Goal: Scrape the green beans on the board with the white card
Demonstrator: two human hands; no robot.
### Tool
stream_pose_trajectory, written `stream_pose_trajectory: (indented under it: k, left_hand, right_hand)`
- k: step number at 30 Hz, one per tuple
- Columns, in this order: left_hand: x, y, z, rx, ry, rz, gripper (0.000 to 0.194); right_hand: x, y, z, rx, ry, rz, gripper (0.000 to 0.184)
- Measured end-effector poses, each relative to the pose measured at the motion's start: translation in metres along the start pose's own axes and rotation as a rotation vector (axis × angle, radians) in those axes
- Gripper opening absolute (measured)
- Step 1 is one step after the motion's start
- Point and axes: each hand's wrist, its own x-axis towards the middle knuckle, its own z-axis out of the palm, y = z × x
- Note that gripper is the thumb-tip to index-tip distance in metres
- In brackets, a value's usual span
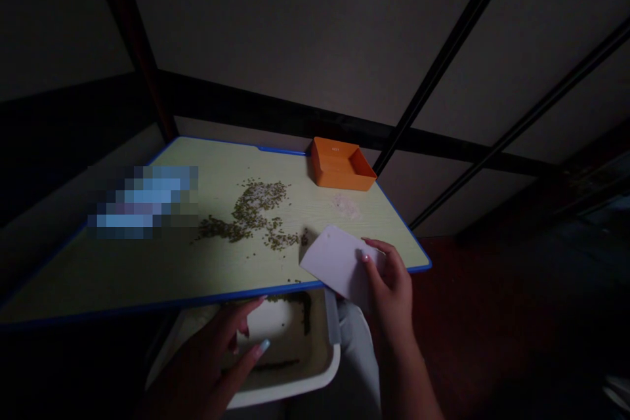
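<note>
My right hand [391, 289] grips a flat white card-like scraper [337, 261] at the near right edge of a pale table with a blue rim [147, 269]. The scraper rests tilted beside a scatter of small green-brown beans [251, 216] spread over the table's middle. My left hand [216, 357] is below the table's front edge, fingers wrapped on the rim of a white tray [295, 380]. The tray sits under the edge and holds a thin line of beans along its inside.
An orange open box [342, 164] stands at the table's far right corner, with a faint pale smear [347, 205] in front of it. A blurred blue patch [142, 203] covers the table's left part. Dark metal frame bars [443, 59] cross behind. The room is dim.
</note>
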Motion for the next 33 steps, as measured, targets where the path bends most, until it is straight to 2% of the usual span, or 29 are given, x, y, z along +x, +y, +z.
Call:
stream_pose_trajectory:
  k: [4,9,13,15,19,23,28,33]
  left_hand:
    - [-0.001,-0.001,0.000,0.004,0.006,0.001,0.045]
    - [-0.002,-0.003,0.000,0.024,0.071,0.058,0.050]
    - [-0.003,-0.003,-0.001,0.040,0.079,0.093,0.052]
    - [-0.003,-0.003,0.000,0.046,0.088,0.107,0.052]
    - [-0.002,-0.004,0.002,0.067,0.103,0.128,0.055]
    - [-0.002,-0.004,0.004,0.063,0.074,0.119,0.057]
    - [-0.003,-0.003,0.003,0.036,0.072,0.115,0.058]
    - [-0.002,-0.007,0.002,0.028,0.038,0.087,0.058]
  right_hand:
    - [0.009,0.002,0.003,0.063,-0.092,0.085,0.023]
    - [0.008,0.004,0.009,0.161,-0.179,0.107,0.022]
    - [0.007,0.003,0.007,0.191,-0.212,0.116,0.022]
    - [0.008,0.003,0.002,0.184,-0.179,0.108,0.023]
    - [0.014,0.010,-0.009,0.112,-0.012,0.110,0.026]
    - [0.018,0.018,-0.012,0.008,0.092,0.001,0.029]
    - [0.025,0.021,-0.006,0.009,0.111,-0.015,0.026]
    - [0.051,0.028,0.006,0.051,0.095,0.004,0.025]
